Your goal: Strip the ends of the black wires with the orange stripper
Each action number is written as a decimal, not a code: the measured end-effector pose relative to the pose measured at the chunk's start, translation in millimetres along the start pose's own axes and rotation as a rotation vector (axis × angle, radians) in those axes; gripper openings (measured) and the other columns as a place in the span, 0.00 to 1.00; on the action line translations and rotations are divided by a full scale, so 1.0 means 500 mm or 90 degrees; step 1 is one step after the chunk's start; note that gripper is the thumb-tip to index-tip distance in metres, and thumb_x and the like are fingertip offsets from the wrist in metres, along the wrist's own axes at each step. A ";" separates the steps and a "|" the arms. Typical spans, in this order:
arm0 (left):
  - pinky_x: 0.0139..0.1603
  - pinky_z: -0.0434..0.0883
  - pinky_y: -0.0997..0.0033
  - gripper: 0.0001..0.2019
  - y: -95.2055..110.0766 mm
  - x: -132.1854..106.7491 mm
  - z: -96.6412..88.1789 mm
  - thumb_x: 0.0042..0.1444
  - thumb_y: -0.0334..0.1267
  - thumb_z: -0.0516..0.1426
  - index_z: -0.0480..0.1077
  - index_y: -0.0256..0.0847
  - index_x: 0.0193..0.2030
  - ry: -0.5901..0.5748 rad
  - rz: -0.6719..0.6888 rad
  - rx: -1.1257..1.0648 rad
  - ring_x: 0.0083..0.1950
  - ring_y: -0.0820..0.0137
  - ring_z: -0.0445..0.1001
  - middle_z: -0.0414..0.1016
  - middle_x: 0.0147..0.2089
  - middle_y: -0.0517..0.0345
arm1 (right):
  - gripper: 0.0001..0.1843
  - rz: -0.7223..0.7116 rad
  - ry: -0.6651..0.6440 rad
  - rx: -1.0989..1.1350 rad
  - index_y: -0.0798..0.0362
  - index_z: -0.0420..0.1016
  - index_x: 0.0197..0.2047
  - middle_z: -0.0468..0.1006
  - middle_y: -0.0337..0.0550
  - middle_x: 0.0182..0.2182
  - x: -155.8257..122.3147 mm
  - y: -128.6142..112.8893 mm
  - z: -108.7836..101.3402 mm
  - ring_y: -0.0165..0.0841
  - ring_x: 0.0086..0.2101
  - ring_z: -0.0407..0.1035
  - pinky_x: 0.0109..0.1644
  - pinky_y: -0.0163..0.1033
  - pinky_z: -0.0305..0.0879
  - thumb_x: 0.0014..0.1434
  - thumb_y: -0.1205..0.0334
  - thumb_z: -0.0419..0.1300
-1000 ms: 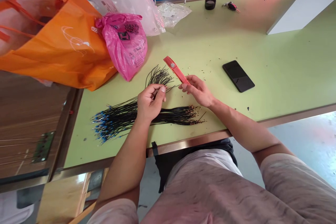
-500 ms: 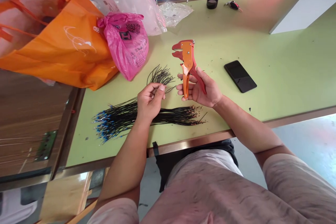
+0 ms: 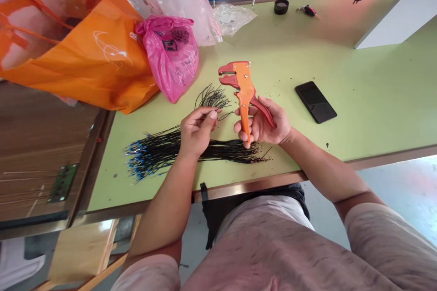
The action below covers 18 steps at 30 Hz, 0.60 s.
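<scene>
The fingers of the right hand [image 3: 264,122] are closed around the handles of an orange wire stripper [image 3: 243,82], its head standing clear above them; it looks light and stiff, and the handles seem the place to hold it. The left hand [image 3: 196,129] has its fingers curled together at a tuft of thin black wires [image 3: 213,98], though whether they pinch it is hidden. These look limp and springy, best gathered in small bunches. A long bundle of blue-tipped wires [image 3: 164,152] lies under the left palm on the green bench [image 3: 358,100]
</scene>
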State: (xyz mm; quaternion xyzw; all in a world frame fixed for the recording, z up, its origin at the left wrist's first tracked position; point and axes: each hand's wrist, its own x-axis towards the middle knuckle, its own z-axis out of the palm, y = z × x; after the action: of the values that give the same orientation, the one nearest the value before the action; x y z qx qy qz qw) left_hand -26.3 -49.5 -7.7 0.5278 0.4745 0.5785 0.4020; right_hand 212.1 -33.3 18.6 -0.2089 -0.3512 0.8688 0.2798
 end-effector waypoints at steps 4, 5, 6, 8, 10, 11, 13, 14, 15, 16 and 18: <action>0.25 0.64 0.72 0.25 0.006 0.000 -0.002 0.52 0.64 0.75 0.81 0.43 0.37 -0.036 -0.010 -0.089 0.25 0.75 0.65 0.79 0.30 0.58 | 0.42 0.087 -0.105 0.052 0.54 0.73 0.55 0.88 0.55 0.37 -0.002 0.019 0.007 0.45 0.32 0.83 0.40 0.56 0.84 0.76 0.28 0.33; 0.24 0.63 0.72 0.25 0.008 0.000 -0.003 0.51 0.64 0.75 0.81 0.43 0.35 -0.044 -0.011 -0.100 0.24 0.75 0.63 0.75 0.27 0.60 | 0.42 0.108 -0.122 0.059 0.54 0.73 0.56 0.88 0.56 0.37 -0.001 0.024 0.008 0.46 0.33 0.84 0.40 0.57 0.84 0.77 0.29 0.32; 0.24 0.62 0.72 0.25 0.011 0.000 -0.003 0.51 0.65 0.75 0.80 0.43 0.34 -0.047 -0.011 -0.109 0.23 0.75 0.62 0.72 0.24 0.61 | 0.42 0.126 -0.135 0.067 0.55 0.73 0.56 0.88 0.56 0.37 0.001 0.030 0.008 0.47 0.33 0.84 0.41 0.57 0.84 0.77 0.30 0.32; 0.24 0.61 0.72 0.26 0.015 0.000 -0.003 0.50 0.65 0.75 0.79 0.44 0.32 -0.053 -0.012 -0.119 0.22 0.76 0.60 0.69 0.23 0.63 | 0.42 0.155 -0.151 0.083 0.55 0.73 0.57 0.88 0.57 0.37 0.005 0.040 0.008 0.48 0.34 0.85 0.42 0.58 0.84 0.78 0.31 0.32; 0.23 0.60 0.72 0.27 0.018 0.000 -0.003 0.48 0.66 0.76 0.79 0.43 0.31 -0.061 -0.019 -0.127 0.22 0.76 0.60 0.71 0.23 0.62 | 0.41 0.175 -0.163 0.099 0.55 0.73 0.57 0.88 0.57 0.38 0.009 0.047 0.008 0.48 0.34 0.85 0.42 0.58 0.84 0.78 0.33 0.31; 0.23 0.61 0.72 0.27 0.019 -0.001 -0.003 0.47 0.66 0.76 0.79 0.43 0.31 -0.066 -0.023 -0.129 0.22 0.76 0.60 0.71 0.23 0.61 | 0.41 0.181 -0.168 0.105 0.55 0.74 0.57 0.88 0.57 0.38 0.010 0.049 0.007 0.48 0.34 0.85 0.42 0.58 0.84 0.78 0.34 0.31; 0.23 0.62 0.72 0.27 0.019 -0.002 -0.005 0.47 0.66 0.76 0.80 0.43 0.31 -0.082 -0.029 -0.133 0.22 0.77 0.60 0.72 0.23 0.61 | 0.40 0.189 -0.176 0.112 0.56 0.74 0.57 0.88 0.57 0.38 0.012 0.053 0.006 0.48 0.34 0.85 0.42 0.58 0.84 0.79 0.36 0.30; 0.23 0.62 0.72 0.27 0.017 -0.004 -0.007 0.47 0.66 0.77 0.81 0.43 0.31 -0.089 -0.030 -0.133 0.22 0.77 0.60 0.73 0.23 0.61 | 0.40 0.192 -0.179 0.114 0.56 0.74 0.57 0.88 0.57 0.38 0.013 0.054 0.004 0.47 0.34 0.85 0.42 0.57 0.85 0.79 0.36 0.30; 0.24 0.62 0.72 0.26 0.015 -0.005 -0.010 0.48 0.66 0.76 0.82 0.43 0.32 -0.096 -0.030 -0.131 0.22 0.77 0.60 0.74 0.24 0.60 | 0.41 0.192 -0.182 0.115 0.56 0.74 0.57 0.88 0.57 0.38 0.013 0.055 0.003 0.47 0.33 0.85 0.41 0.57 0.85 0.79 0.37 0.30; 0.24 0.62 0.71 0.26 0.013 -0.006 -0.012 0.49 0.65 0.76 0.83 0.43 0.33 -0.102 -0.029 -0.123 0.22 0.76 0.61 0.74 0.24 0.59 | 0.41 0.193 -0.185 0.116 0.56 0.74 0.57 0.88 0.57 0.38 0.012 0.056 0.002 0.47 0.33 0.85 0.41 0.56 0.85 0.79 0.37 0.29; 0.24 0.64 0.70 0.25 0.006 -0.009 -0.018 0.50 0.66 0.75 0.84 0.44 0.35 -0.112 -0.029 -0.100 0.22 0.75 0.63 0.74 0.25 0.59 | 0.41 0.195 -0.188 0.116 0.56 0.74 0.56 0.88 0.57 0.37 0.011 0.058 0.000 0.46 0.33 0.85 0.41 0.55 0.85 0.79 0.36 0.29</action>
State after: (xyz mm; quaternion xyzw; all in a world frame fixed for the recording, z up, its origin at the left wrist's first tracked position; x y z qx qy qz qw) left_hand -34.8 -55.6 -5.8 0.5325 0.4022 0.5561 0.4954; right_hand 198.0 -46.9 -3.5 -0.1041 -0.2726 0.9503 0.1081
